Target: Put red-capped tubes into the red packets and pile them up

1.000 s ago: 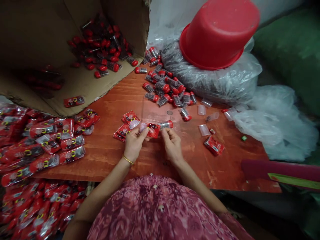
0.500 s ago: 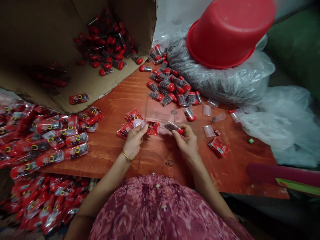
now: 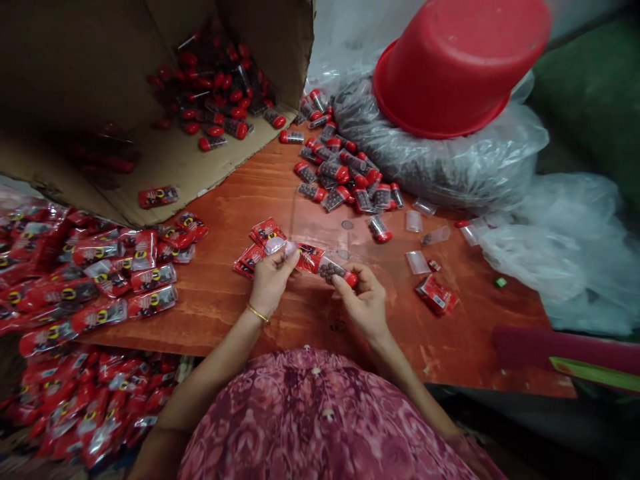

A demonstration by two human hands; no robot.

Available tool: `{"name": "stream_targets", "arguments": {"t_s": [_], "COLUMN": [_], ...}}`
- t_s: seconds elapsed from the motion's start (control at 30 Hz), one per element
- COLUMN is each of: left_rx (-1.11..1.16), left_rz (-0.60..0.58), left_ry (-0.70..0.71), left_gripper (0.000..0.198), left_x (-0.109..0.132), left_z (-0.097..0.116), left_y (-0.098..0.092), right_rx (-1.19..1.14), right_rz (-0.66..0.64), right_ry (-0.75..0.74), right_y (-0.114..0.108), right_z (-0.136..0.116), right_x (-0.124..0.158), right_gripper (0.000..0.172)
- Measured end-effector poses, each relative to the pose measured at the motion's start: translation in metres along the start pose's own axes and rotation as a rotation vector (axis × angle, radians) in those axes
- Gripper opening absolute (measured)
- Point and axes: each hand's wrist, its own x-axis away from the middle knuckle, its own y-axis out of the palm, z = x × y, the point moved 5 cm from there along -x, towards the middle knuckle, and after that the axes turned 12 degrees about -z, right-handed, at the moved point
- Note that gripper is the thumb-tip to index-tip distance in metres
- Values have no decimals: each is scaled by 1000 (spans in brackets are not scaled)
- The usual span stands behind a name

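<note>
My left hand [image 3: 269, 283] is closed, pinching one end of a red printed plastic packet [image 3: 309, 258]. A small clear tube [image 3: 331, 267] with a red cap and dark little balls inside lies in the fingers of my right hand [image 3: 366, 301], gripped near its capped end. The tube's clear end meets the packet's right end; whether it sits inside the packet I cannot tell. Beside my left fingers, more flat red packets [image 3: 250, 259] rest on the reddish wooden table [image 3: 300, 320].
Filled tubes [image 3: 345, 167] are heaped at the back, more inside a cardboard box [image 3: 175, 160]. Finished-looking red packs [image 3: 100, 267] pile up on the left. A red tub [image 3: 460, 67] stands upside down on a plastic bag [image 3: 430, 167]. Clear sleeves [image 3: 417, 262] lie at right.
My right hand has moved left with the tube, bringing its clear end up to the packet. My left hand has barely shifted and keeps its pinch.
</note>
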Motion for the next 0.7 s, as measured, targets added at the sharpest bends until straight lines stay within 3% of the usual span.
{"name": "stream_targets", "arguments": {"t_s": [0.17,0.47,0.7], "left_rx": [-100,318,417], "left_rz": [-35,-104,-83], "left_ry": [64,-52,-82], "left_gripper": [30,35,34], "left_x": [-2,4,-4], "left_z": [-2,-6,-1], "left_y": [-2,27,16], "right_rx": [-30,-84,-75], "right_rz": [-114,-142,-285], "right_ry": [86,7,-84], "right_y": [0,24,29], "right_z": [2,3,-1], "right_x": [-6,-18,-24], "right_gripper": [28,29,35]}}
